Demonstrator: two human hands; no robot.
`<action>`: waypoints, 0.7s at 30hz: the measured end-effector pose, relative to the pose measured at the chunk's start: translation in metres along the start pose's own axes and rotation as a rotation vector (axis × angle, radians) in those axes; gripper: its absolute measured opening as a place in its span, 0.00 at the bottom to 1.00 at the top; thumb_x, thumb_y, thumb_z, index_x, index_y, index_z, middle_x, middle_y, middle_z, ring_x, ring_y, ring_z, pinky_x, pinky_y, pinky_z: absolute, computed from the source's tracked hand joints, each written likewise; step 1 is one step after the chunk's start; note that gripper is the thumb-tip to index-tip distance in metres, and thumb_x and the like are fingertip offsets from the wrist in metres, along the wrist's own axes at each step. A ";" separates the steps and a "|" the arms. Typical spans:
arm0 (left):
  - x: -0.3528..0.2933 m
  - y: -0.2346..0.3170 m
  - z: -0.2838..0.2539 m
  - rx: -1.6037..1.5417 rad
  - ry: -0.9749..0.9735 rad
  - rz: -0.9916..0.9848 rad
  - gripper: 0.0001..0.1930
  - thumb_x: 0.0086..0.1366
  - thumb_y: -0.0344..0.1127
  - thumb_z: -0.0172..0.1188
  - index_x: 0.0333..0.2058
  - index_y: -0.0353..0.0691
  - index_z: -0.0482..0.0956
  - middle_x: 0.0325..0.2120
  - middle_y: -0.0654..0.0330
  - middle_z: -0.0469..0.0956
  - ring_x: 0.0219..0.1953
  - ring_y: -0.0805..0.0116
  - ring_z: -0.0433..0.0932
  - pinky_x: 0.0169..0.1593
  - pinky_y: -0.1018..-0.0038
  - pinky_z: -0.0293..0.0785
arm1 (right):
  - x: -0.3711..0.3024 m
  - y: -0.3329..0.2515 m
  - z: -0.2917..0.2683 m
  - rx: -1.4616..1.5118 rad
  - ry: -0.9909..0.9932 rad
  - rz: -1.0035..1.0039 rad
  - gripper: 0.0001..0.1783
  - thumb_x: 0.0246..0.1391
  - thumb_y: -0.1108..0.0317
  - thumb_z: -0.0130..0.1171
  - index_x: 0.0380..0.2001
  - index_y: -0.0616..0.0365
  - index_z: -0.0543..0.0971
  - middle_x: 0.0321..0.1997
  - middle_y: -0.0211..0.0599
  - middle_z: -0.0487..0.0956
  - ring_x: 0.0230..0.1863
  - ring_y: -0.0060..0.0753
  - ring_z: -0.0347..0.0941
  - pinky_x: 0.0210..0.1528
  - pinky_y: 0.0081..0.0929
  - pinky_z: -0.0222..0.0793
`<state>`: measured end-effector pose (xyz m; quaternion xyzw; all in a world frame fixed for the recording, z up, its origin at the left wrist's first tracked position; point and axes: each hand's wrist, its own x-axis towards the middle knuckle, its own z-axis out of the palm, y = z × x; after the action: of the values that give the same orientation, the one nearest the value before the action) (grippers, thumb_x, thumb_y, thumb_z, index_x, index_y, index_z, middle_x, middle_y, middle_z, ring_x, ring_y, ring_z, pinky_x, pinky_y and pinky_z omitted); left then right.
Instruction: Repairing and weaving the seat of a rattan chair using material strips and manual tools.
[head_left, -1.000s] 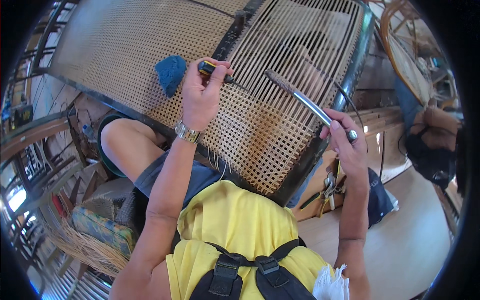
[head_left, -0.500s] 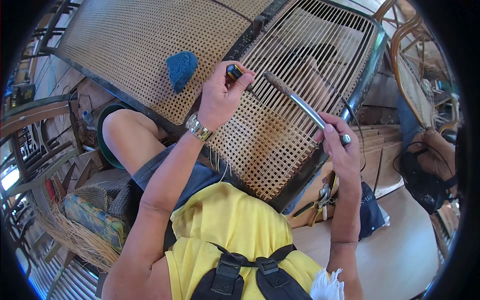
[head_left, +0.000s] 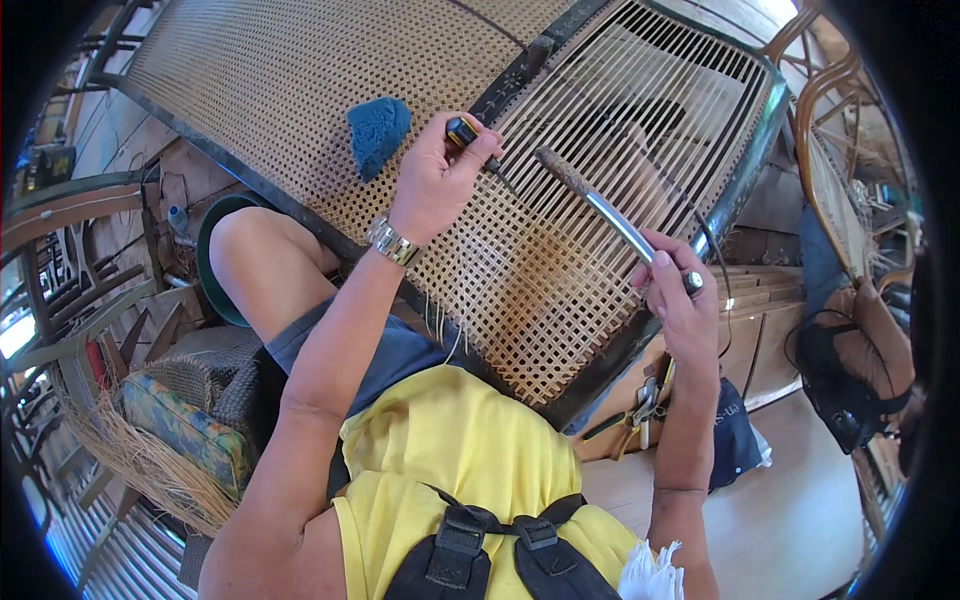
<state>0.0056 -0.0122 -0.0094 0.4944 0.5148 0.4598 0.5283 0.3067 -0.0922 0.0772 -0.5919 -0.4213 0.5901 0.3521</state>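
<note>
A large dark-framed panel (head_left: 745, 165) of woven cane leans across my lap; its near part is tightly woven, its far right part only has parallel strands. My left hand (head_left: 435, 180) grips a small tool with a dark and yellow handle (head_left: 462, 130), its thin tip touching the weave. My right hand (head_left: 675, 295) holds a long metal rod (head_left: 610, 215) by its near end, the rod's far, rusty end lying over the strands. A blue crocheted cloth (head_left: 378, 132) rests on the woven cane just left of my left hand.
Pliers (head_left: 645, 405) lie on a wooden box below the frame's lower right corner. A bundle of loose cane strands (head_left: 130, 455) and a patterned cushion (head_left: 185, 430) sit at lower left. Bent wooden chair frames (head_left: 60, 210) stand at left and upper right.
The view has shifted so the panel and both hands sit lower and further right in the picture. My left hand has moved toward the rod with its tool; the right hand still holds the rod.
</note>
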 end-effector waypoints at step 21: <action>0.013 -0.009 -0.042 -0.050 0.301 0.049 0.08 0.74 0.36 0.57 0.46 0.41 0.72 0.44 0.58 0.83 0.45 0.72 0.83 0.44 0.78 0.77 | 0.013 -0.001 0.007 0.017 0.031 -0.039 0.17 0.70 0.66 0.50 0.55 0.64 0.77 0.29 0.29 0.79 0.20 0.06 0.56 0.22 0.10 0.50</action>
<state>-0.0357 0.0021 -0.0185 0.4188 0.5645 0.5541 0.4460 0.2985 -0.0802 0.0725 -0.5898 -0.4221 0.5773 0.3751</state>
